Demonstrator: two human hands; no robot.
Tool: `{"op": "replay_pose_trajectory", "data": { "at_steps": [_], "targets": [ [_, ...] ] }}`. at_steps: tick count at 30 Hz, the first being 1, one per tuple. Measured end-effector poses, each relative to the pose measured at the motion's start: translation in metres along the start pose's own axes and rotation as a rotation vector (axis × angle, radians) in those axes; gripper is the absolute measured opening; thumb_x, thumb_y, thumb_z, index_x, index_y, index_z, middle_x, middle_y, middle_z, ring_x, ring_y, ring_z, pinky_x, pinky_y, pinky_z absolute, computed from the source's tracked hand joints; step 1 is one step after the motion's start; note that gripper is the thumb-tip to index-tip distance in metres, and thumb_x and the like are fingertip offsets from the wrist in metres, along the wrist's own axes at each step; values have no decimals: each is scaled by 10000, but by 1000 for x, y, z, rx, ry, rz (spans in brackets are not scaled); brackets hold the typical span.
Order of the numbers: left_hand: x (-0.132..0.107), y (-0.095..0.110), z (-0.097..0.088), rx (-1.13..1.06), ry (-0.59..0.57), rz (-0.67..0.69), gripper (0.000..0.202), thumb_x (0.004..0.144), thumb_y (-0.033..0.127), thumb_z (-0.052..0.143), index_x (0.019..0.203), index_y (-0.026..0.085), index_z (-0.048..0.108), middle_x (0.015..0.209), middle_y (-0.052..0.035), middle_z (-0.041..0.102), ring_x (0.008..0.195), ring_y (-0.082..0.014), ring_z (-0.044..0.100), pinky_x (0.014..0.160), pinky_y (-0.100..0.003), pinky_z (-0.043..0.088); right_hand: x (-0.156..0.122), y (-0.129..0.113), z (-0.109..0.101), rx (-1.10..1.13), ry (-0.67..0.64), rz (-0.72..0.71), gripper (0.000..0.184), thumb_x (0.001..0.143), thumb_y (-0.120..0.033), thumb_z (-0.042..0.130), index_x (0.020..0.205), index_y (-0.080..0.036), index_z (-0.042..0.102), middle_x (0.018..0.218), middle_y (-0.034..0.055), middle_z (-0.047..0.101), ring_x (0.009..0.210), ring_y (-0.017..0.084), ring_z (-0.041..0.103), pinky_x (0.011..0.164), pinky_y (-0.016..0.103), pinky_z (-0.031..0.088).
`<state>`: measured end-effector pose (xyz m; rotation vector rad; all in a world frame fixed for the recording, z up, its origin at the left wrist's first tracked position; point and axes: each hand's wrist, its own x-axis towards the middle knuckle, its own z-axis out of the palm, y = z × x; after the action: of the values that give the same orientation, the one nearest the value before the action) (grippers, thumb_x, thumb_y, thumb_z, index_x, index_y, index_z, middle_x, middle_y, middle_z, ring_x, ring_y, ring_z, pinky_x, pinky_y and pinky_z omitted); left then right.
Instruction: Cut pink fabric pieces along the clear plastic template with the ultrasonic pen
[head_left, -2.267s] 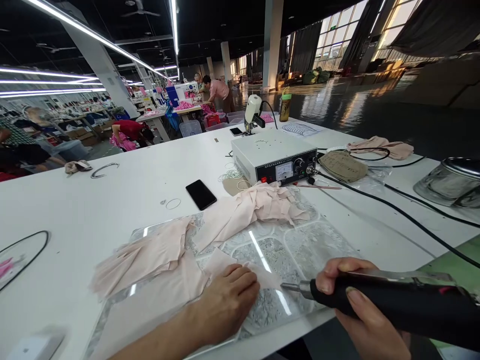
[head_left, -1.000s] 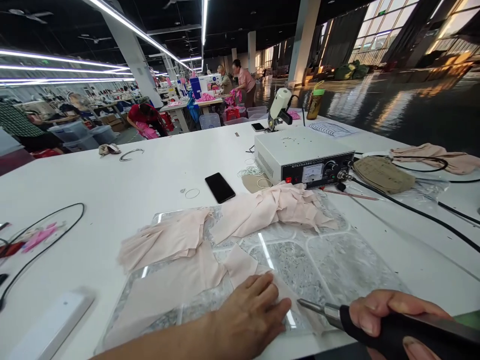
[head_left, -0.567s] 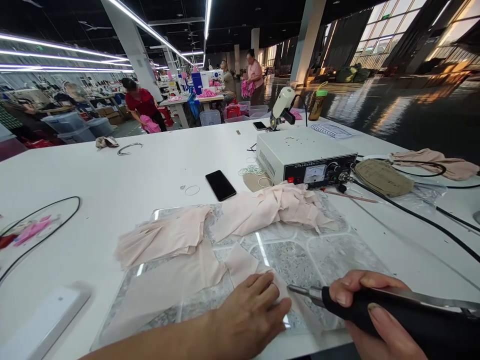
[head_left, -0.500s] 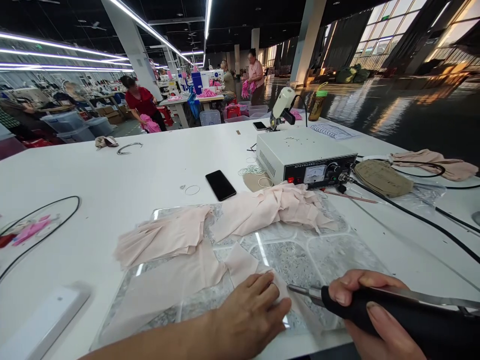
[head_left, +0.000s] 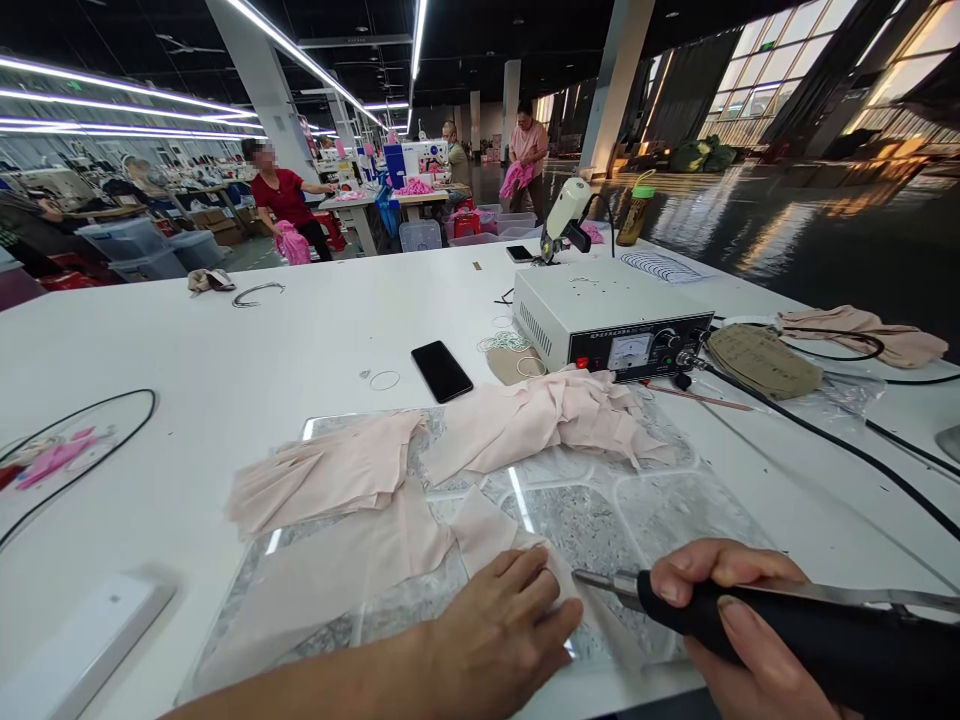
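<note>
My left hand (head_left: 499, 625) lies flat, fingers together, on a pale pink fabric piece (head_left: 352, 565) spread over a glossy patterned cutting plate (head_left: 645, 515). My right hand (head_left: 739, 630) grips a black-handled cutting tool (head_left: 787, 640); its metal tip (head_left: 592, 579) points left and sits just right of my left fingertips at the fabric's edge. Two stacks of pink fabric pieces lie farther back on the plate, one at the left (head_left: 322, 475) and one at the right (head_left: 547, 415).
A white control box (head_left: 607, 320) with a meter stands behind the plate, its black cable (head_left: 817, 435) running to the right. A black phone (head_left: 442, 370), small rings, a tan pad (head_left: 761, 360) and more fabric lie on the white table (head_left: 225, 380). Other people work at far tables.
The view has shifted slightly. My right hand and the tool have edged left toward my left fingertips. The fabric stacks have not moved.
</note>
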<state>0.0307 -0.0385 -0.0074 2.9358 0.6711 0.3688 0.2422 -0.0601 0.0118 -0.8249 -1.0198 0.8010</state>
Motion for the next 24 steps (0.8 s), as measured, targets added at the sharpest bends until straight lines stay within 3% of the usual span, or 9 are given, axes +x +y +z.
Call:
{"op": "replay_pose_trajectory", "data": {
  "at_steps": [3, 9, 24],
  "targets": [
    [0, 0, 1, -4, -2, -7, 287, 961, 309, 523, 1185, 130, 503, 994, -99, 586, 1167, -297, 511, 975, -386, 441, 2, 1, 0, 3, -23, -14, 78, 793, -213, 654, 816, -251, 590, 708, 23, 597, 550, 162, 581, 511, 342, 566],
    [0, 0, 1, 11, -7, -2, 279, 960, 292, 522, 1184, 128, 499, 981, -98, 584, 1158, -298, 518, 980, -396, 437, 5, 2, 9, 35, 95, -19, 87, 777, -234, 664, 826, -256, 596, 722, 12, 574, 550, 149, 559, 529, 321, 557],
    [0, 0, 1, 21, 20, -3, 306, 956, 319, 538, 1185, 118, 510, 1013, -108, 596, 1162, -301, 528, 992, -399, 438, 8, 12, 18, 77, 50, -40, 73, 791, -198, 646, 830, -213, 586, 741, 14, 585, 557, 138, 582, 527, 316, 546]
  ]
}}
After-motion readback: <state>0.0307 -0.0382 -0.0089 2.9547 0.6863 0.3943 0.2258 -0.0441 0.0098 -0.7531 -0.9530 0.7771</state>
